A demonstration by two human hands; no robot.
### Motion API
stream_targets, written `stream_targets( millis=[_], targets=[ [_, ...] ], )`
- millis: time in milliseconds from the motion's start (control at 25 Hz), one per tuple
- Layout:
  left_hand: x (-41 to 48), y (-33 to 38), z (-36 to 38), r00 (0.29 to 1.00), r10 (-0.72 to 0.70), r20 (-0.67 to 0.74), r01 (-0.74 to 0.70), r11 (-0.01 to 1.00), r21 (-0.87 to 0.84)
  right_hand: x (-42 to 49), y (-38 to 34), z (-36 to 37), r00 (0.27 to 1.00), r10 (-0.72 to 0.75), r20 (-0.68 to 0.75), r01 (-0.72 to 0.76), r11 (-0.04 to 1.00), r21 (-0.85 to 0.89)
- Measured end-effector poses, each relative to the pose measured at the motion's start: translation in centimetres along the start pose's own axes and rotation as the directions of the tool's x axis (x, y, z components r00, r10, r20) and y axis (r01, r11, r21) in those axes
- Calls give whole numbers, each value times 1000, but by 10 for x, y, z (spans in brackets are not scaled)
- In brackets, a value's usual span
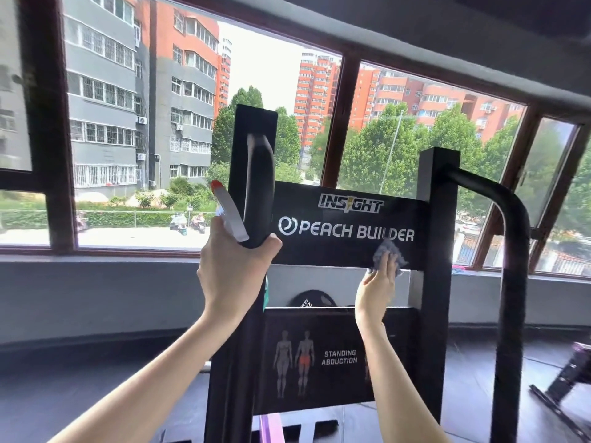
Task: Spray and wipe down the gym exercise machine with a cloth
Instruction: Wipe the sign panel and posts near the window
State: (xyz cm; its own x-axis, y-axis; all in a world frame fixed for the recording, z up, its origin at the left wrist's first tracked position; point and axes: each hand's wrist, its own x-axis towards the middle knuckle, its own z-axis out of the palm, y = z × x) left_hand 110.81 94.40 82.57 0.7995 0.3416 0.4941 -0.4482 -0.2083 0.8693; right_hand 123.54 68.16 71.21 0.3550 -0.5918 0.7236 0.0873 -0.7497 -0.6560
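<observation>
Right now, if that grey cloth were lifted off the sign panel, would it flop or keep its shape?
Probably flop: the grey cloth is bunched in creases under the right hand. It looks light, since flat fingers alone pin it against the upright PEACH BUILDER panel. Let go, it would likely drop rather than cling.

The crumpled grey cloth (388, 253) is pressed under the right hand (379, 282) against the black machine panel (345, 231), while the white, red-tipped spray bottle (227, 214) sticks up, tilted, from the left hand (236, 266).
</observation>
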Motion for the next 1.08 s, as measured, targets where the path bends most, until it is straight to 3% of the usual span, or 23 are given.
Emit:
stream_targets(
  millis=[40,80,160,240,320,360,400,560,680,760,840,880,960,1080],
  targets=[
    [0,0,0,1000,0,0,0,1000,-5,-1,-12,7,994,102,-27,-101,995,16],
    [0,-1,0,1000,-3,-2,3,1000,-5,-11,-31,15,997,67,-47,-66,998,25],
    [1,-1,0,1000,2,-2,-2,1000,4,-52,-76,35,974,-225,-2,225,974,29],
    [2,-2,0,1000,10,-1,-10,1000,6,-88,-102,48,841,-527,124,525,849,49],
    [2,-1,0,1000,9,8,-9,1000,15,-82,-99,48,707,-678,202,677,731,84],
    [2,-2,-1,1000,7,14,-7,1000,20,-68,-88,42,683,-700,211,700,709,86],
    [2,-2,-2,1000,1,16,-2,1000,19,-54,-74,36,697,-685,215,686,723,79],
    [1,0,-2,999,16,28,-16,1000,21,7,-11,7,877,-461,133,469,882,-37],
    [1,-2,-1,1000,9,9,-9,1000,9,46,23,-12,977,-203,68,209,973,-99],
    [1,-3,1,1000,0,1,0,1000,-1,57,31,-22,999,-31,40,35,996,-81],
    [1,-3,0,1000,-1,-3,1,1000,0,52,19,-19,999,33,-2,-33,999,-34],
    [1,-3,0,1000,4,-9,-4,1000,2,45,5,-11,1000,-11,-14,11,1000,-12],
    [0,-3,1,1000,13,-13,-13,1000,3,23,-42,11,960,-279,-16,280,960,30],
    [1,-4,1,1000,3,-16,-3,1000,3,-10,-119,48,781,-623,54,618,782,86]
  ],
)
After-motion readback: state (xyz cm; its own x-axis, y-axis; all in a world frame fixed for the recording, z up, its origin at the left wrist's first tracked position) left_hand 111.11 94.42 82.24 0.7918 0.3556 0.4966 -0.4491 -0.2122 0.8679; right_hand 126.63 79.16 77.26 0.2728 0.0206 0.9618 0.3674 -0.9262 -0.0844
